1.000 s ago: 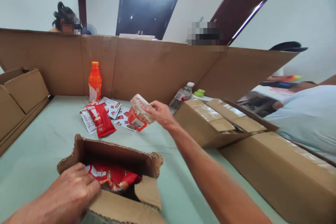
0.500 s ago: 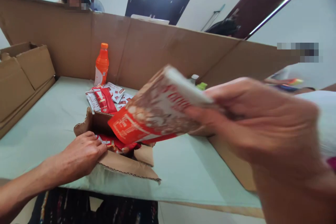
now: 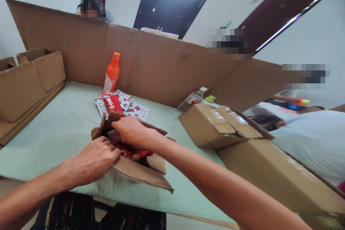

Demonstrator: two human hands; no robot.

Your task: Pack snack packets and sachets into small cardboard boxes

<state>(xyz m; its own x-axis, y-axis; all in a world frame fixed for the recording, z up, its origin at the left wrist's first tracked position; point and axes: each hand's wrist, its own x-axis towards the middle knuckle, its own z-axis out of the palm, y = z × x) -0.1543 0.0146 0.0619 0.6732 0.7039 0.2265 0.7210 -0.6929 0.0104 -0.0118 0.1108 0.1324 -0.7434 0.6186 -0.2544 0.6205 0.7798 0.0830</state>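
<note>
A small open cardboard box [image 3: 142, 176] stands on the pale green table cover, its flaps spread. My left hand [image 3: 99, 158] is closed on the box's near left edge. Over the opening, my right hand [image 3: 130, 129] reaches in with fingers bent and closed. A pale, greyish part of a packet [image 3: 114, 136] shows beneath those fingers; most of it is hidden by the hand and box wall. Several red packets [image 3: 132, 152] lie inside the box. Just behind it, white printed packets [image 3: 137, 110] and a red packet [image 3: 113, 102] lie in a pile.
An orange bottle [image 3: 112, 73] stands behind the pile. Cardboard boxes sit at the left [image 3: 24, 86] and right [image 3: 207, 125]. A clear bottle [image 3: 192, 99] leans near a green cap [image 3: 209, 98]. A tall cardboard wall [image 3: 167, 68] borders the back; people are beyond it.
My right hand has moved left and down from the right foreground, carrying the brown, white and red packet into the box. My left hand keeps its hold on the edge. The view has shifted.
</note>
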